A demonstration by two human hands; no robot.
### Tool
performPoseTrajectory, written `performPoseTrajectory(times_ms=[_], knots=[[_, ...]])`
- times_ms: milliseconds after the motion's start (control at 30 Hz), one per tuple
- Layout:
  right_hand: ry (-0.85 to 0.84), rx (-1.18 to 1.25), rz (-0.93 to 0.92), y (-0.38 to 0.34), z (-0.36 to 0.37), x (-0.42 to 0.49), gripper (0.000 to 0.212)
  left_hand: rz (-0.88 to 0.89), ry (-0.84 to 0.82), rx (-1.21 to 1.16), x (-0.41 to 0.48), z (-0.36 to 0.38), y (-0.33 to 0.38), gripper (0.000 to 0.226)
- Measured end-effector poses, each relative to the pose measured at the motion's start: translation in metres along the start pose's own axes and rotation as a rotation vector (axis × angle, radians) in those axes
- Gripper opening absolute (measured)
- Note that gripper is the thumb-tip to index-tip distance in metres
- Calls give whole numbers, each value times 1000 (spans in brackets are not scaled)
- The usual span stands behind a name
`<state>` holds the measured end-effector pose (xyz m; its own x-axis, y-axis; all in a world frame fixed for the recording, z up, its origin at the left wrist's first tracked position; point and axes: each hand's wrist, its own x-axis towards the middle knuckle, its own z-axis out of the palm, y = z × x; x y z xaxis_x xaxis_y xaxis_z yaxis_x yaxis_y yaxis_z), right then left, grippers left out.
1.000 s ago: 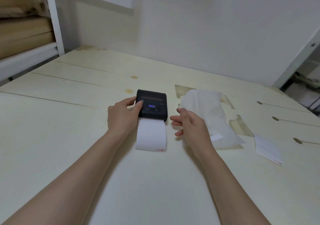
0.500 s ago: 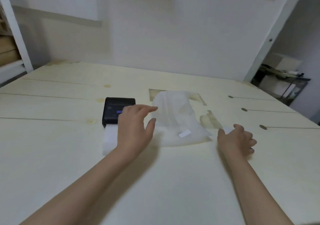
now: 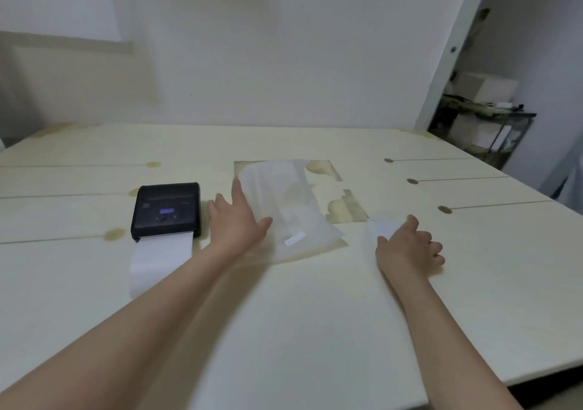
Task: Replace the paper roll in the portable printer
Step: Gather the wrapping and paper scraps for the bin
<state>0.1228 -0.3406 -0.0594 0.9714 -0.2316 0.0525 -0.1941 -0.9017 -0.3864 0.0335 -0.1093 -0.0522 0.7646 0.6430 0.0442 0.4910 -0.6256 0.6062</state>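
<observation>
The small black portable printer lies on the pale wooden table, left of centre, lid down, with a strip of white paper hanging out of its front. My left hand is spread open just right of the printer, its fingers on the left edge of a translucent white plastic bag. My right hand rests further right on a loose white paper slip, fingers curled over it. Whether it grips the slip is unclear.
Brown stains and knots mark the table behind the bag. A white wall rises behind the table. At the far right a doorway shows a dark metal shelf with boxes. The table's near right edge drops off.
My left hand left the printer and moved right onto the bag's edge. My right hand went from beside the printed strip out to the loose slip. The view turned right.
</observation>
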Motion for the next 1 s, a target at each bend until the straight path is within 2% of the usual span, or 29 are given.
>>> performPoseTrajectory(times_ms=[67,133,200,233,267,300,400,467,533,633,833,933,1000], knots=[[-16,261,-69,1,-2,-2,68,-51,-55,10,3,6,-2,105],[-58,650,-120,1,-7,-7,65,-40,-33,47,3,14,-5,104],[-168,1007,-142,-2,-19,-14,52,1,11,77,1,18,-7,99],[-241,1096,-174,-6,-21,-16,38,21,16,69,0,18,-8,97],[-294,1104,-219,-10,-21,-19,25,33,7,47,-1,18,-8,95],[-316,1020,-275,-15,-19,-24,25,40,-8,23,-2,18,-8,93],[-339,606,-409,-29,-4,-36,41,41,-51,-12,-10,16,-4,91],[-364,429,-428,-33,5,-45,35,48,-71,-33,-17,16,-2,91],[-378,363,-409,-36,5,-53,28,49,-80,-66,-22,15,-2,91],[-401,431,-395,-33,-1,-58,19,68,-84,-119,-29,14,-3,87],[-445,656,-397,-9,-22,-68,31,40,-79,-412,-46,10,0,70],[-487,790,-372,18,-40,-75,47,63,48,-431,-58,7,6,79],[-501,825,-363,43,-54,-79,55,127,67,-515,-72,3,15,89]])
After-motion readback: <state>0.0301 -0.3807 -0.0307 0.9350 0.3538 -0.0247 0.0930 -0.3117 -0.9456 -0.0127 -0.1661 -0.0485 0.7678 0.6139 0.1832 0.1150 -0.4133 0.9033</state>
